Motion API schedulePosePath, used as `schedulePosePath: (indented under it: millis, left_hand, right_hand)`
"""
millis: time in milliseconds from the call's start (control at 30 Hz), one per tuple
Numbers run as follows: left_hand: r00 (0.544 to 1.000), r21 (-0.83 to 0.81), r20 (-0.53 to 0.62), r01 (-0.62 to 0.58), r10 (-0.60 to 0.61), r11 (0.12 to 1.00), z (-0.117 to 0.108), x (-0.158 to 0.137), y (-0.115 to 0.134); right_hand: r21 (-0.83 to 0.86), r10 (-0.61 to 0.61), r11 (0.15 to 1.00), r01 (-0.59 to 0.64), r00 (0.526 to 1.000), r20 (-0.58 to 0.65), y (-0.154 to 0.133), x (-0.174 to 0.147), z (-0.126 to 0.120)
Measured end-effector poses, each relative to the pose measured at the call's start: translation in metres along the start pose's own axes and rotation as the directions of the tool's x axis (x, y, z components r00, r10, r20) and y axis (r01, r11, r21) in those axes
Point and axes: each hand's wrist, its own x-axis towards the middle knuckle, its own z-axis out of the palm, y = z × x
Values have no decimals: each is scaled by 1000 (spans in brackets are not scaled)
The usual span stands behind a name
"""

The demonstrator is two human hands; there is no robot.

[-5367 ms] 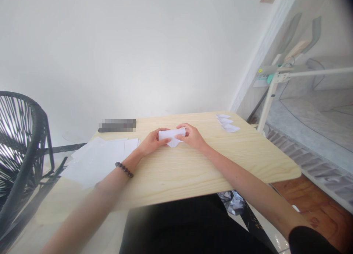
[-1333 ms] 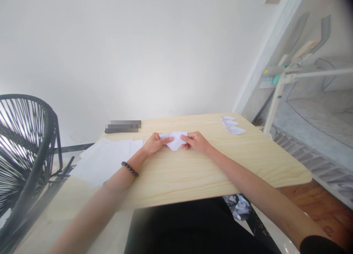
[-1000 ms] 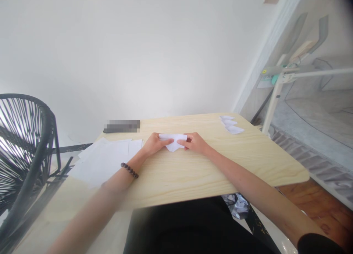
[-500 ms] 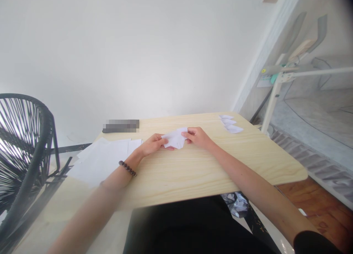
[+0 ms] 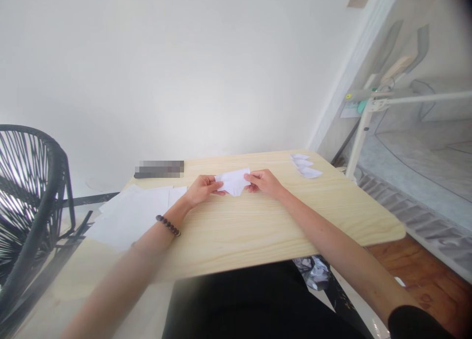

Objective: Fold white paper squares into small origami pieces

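Between my two hands is a folded sheet of white paper (image 5: pixel 233 182), held above the table, with a blunt point on its lower edge. My left hand (image 5: pixel 202 189) pinches its left end, thumb on top and fingers beneath. At the right end, my right hand (image 5: pixel 263 183) grips the paper between thumb and fingers. Loose white sheets (image 5: pixel 129 213) lie spread on the table left of my left hand, partly hidden by my forearm. Several small folded paper pieces (image 5: pixel 309 172) sit in a row at the far right of the table.
The light wooden table (image 5: pixel 228 240) stands against a white wall. A dark, pixelated object (image 5: pixel 158 170) lies at its back left. To the left is a black corded chair (image 5: pixel 47 182); a white metal frame (image 5: pixel 359 142) rises on the right. Crumpled silvery material (image 5: pixel 315 272) shows below the table edge.
The folded paper has turned more level, and its lower point now faces me more squarely. My left hand has shifted slightly. The whole view has moved a little.
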Motion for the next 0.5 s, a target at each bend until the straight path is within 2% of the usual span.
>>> schedulePosePath:
  millis: [200,400,500]
  left_hand:
    - [999,-19,-48,-20,19,1000,4,-1,2]
    - [986,143,-162,-21,44,989,8,-1,3]
    - [983,141,-177,-26,51,990,8,0,3]
  right_hand:
    - [-10,2,1000,-2,1000,-4,-1,-3,4]
    - [-6,-24,1000,24,999,31,-6,-5,17]
    - [-19,-25,999,26,998,57,-6,-5,18]
